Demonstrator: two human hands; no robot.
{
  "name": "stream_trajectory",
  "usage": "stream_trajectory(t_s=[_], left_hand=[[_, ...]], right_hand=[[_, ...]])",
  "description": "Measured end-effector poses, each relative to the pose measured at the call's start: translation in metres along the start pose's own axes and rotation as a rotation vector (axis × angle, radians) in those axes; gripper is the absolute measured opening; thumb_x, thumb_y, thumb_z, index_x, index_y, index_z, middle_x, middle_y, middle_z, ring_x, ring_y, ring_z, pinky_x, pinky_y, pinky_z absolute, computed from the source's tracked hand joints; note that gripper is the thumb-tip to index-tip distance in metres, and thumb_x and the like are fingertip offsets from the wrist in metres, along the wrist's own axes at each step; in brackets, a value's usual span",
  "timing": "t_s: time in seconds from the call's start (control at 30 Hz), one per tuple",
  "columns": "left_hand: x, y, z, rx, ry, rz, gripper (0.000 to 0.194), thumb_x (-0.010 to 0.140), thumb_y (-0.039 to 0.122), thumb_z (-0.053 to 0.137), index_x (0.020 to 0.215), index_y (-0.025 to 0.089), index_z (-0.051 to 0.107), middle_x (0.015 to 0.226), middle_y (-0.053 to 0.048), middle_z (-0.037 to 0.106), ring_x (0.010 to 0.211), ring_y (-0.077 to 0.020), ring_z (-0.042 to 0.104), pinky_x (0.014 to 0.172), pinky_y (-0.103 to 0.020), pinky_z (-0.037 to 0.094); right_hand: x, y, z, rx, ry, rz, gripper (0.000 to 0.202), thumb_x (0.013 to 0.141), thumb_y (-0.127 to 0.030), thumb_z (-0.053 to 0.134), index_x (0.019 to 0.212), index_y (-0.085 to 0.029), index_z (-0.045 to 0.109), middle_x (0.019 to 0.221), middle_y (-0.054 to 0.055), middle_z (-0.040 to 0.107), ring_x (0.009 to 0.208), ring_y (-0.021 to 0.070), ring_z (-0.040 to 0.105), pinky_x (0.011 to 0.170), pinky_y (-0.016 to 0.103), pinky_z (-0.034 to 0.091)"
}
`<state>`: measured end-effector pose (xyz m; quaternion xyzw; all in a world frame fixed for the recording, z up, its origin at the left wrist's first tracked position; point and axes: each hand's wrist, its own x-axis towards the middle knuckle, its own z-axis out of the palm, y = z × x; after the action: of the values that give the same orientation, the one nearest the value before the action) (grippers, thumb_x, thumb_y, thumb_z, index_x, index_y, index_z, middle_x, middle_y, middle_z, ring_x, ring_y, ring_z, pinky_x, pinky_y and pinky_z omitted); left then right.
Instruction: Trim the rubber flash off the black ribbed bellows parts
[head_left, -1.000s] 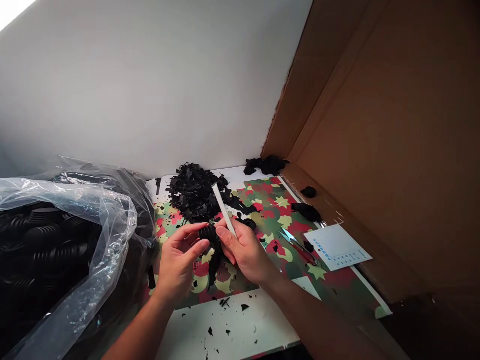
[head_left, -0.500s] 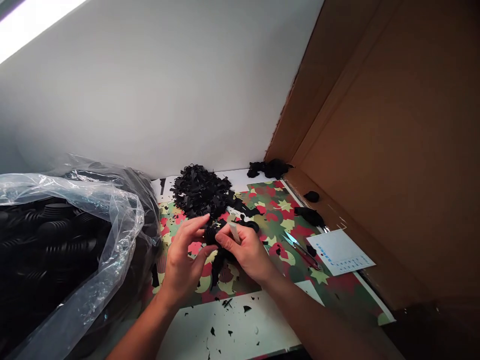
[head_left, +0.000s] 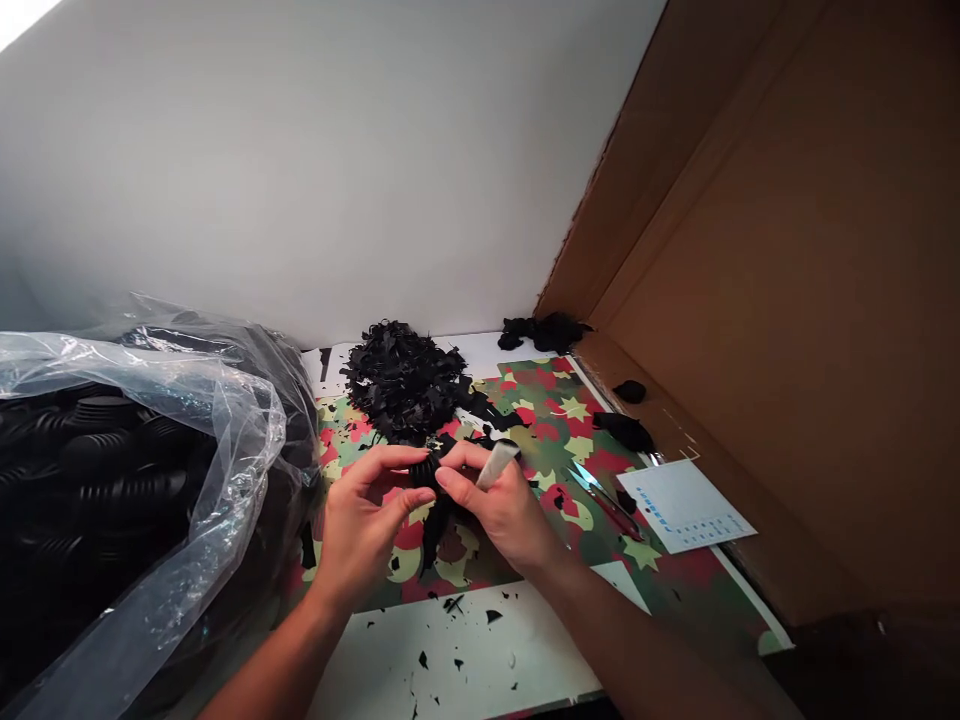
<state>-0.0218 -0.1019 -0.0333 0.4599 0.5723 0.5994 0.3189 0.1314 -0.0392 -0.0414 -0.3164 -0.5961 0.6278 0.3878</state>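
Observation:
Between the thumb and fingertips of my left hand [head_left: 367, 515] sits a small black ribbed part [head_left: 424, 470], rubber-like and partly covered by the fingers. My right hand [head_left: 506, 510] is closed around a pale, flat-handled tool [head_left: 498, 464]; its working end is hidden. The right thumb and forefinger meet the right side of the ribbed part. Black scraps [head_left: 435, 535] lie below the hands on the camouflage-patterned sheet [head_left: 517, 560]. Just beyond the hands rises a heap of black trimmings [head_left: 405, 380].
A clear plastic bag [head_left: 240, 480] full of black ribbed parts [head_left: 105, 450] stands at left. Scissors [head_left: 604, 498] and a white printed card [head_left: 686, 508] lie at right. Black clumps [head_left: 544, 332] sit by the cardboard wall [head_left: 787, 300]. Scraps dot the white sheet [head_left: 450, 660] in front.
My left fingertips have closed in on the ribbed part. The tool's pale handle has swung rightward in my right hand and shows more. The view has shifted slightly.

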Motion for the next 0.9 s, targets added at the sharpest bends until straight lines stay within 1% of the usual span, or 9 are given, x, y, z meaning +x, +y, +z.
stream_trajectory(t_s=[0.13, 0.2, 0.27, 0.33, 0.4, 0.5, 0.57, 0.63, 0.9], left_hand=[[0.0, -0.001, 0.002, -0.211, 0.036, -0.084, 0.019, 0.066, 0.025, 0.089, 0.082, 0.021, 0.081, 0.089, -0.006, 0.08, 0.082, -0.0213, 0.074, 0.071, -0.027, 0.06], [0.001, -0.003, 0.001, -0.225, 0.053, -0.081, 0.017, 0.068, 0.026, 0.089, 0.081, 0.021, 0.081, 0.088, -0.006, 0.08, 0.081, -0.0207, 0.073, 0.071, -0.026, 0.06], [0.002, -0.004, -0.002, -0.175, 0.061, -0.063, 0.014, 0.07, 0.027, 0.088, 0.081, 0.021, 0.081, 0.084, -0.005, 0.078, 0.077, -0.0188, 0.072, 0.069, -0.024, 0.059], [0.002, -0.004, -0.004, -0.111, 0.068, -0.04, 0.012, 0.072, 0.026, 0.086, 0.082, 0.021, 0.081, 0.081, -0.004, 0.077, 0.073, -0.0169, 0.07, 0.066, -0.023, 0.057], [0.003, -0.002, -0.006, -0.062, 0.073, -0.018, 0.01, 0.073, 0.026, 0.085, 0.081, 0.021, 0.081, 0.079, -0.003, 0.076, 0.071, -0.016, 0.069, 0.065, -0.022, 0.057], [0.002, 0.001, -0.004, -0.004, 0.068, 0.028, 0.006, 0.072, 0.023, 0.083, 0.078, 0.021, 0.081, 0.076, -0.003, 0.075, 0.069, -0.0163, 0.068, 0.062, -0.022, 0.056], [0.001, 0.002, -0.002, 0.022, 0.074, 0.065, 0.006, 0.071, 0.022, 0.084, 0.076, 0.021, 0.081, 0.074, -0.002, 0.074, 0.068, -0.016, 0.067, 0.061, -0.021, 0.055], [0.001, 0.0, 0.0, 0.014, 0.082, 0.078, 0.007, 0.07, 0.021, 0.084, 0.076, 0.021, 0.081, 0.073, -0.002, 0.074, 0.067, -0.0156, 0.067, 0.06, -0.021, 0.054], [0.0, -0.007, 0.003, -0.121, 0.109, 0.052, 0.007, 0.068, 0.019, 0.084, 0.074, 0.022, 0.08, 0.075, -0.002, 0.075, 0.072, -0.0171, 0.071, 0.066, -0.023, 0.058]], right_hand=[[0.0, -0.001, 0.001, 0.113, -0.011, 0.031, 0.031, 0.083, -0.043, 0.069, 0.064, -0.021, 0.059, 0.065, -0.002, 0.05, 0.063, 0.0138, 0.045, 0.059, 0.028, 0.039], [0.0, -0.001, 0.0, 0.122, -0.053, 0.058, 0.031, 0.084, -0.045, 0.07, 0.065, -0.022, 0.061, 0.064, -0.002, 0.051, 0.063, 0.0143, 0.048, 0.059, 0.028, 0.041], [0.0, -0.002, -0.002, 0.058, -0.043, 0.034, 0.029, 0.086, -0.045, 0.07, 0.07, -0.022, 0.066, 0.065, -0.002, 0.054, 0.063, 0.0144, 0.05, 0.059, 0.028, 0.043], [-0.001, -0.004, -0.006, -0.067, 0.043, -0.054, 0.022, 0.088, -0.042, 0.07, 0.079, -0.022, 0.071, 0.07, -0.001, 0.059, 0.061, 0.0139, 0.051, 0.056, 0.028, 0.044], [-0.001, -0.005, -0.008, -0.216, 0.136, -0.214, 0.014, 0.09, -0.035, 0.068, 0.088, -0.023, 0.074, 0.078, 0.001, 0.063, 0.063, 0.0143, 0.055, 0.055, 0.027, 0.046], [-0.003, -0.005, -0.006, -0.41, 0.167, -0.522, 0.01, 0.093, -0.023, 0.066, 0.096, -0.023, 0.076, 0.084, 0.003, 0.068, 0.072, 0.0164, 0.064, 0.064, 0.028, 0.055], [-0.004, -0.003, -0.003, -0.495, 0.165, -0.655, 0.013, 0.094, -0.018, 0.066, 0.099, -0.024, 0.076, 0.084, 0.003, 0.07, 0.075, 0.0164, 0.068, 0.068, 0.028, 0.059], [-0.004, 0.0, 0.0, -0.534, 0.172, -0.706, 0.015, 0.095, -0.014, 0.065, 0.1, -0.022, 0.076, 0.085, 0.003, 0.072, 0.075, 0.0157, 0.069, 0.068, 0.027, 0.06], [-0.002, 0.0, 0.005, -0.553, 0.228, -0.741, 0.016, 0.093, -0.009, 0.063, 0.09, -0.022, 0.072, 0.08, 0.002, 0.074, 0.07, 0.0148, 0.071, 0.064, 0.025, 0.06]])
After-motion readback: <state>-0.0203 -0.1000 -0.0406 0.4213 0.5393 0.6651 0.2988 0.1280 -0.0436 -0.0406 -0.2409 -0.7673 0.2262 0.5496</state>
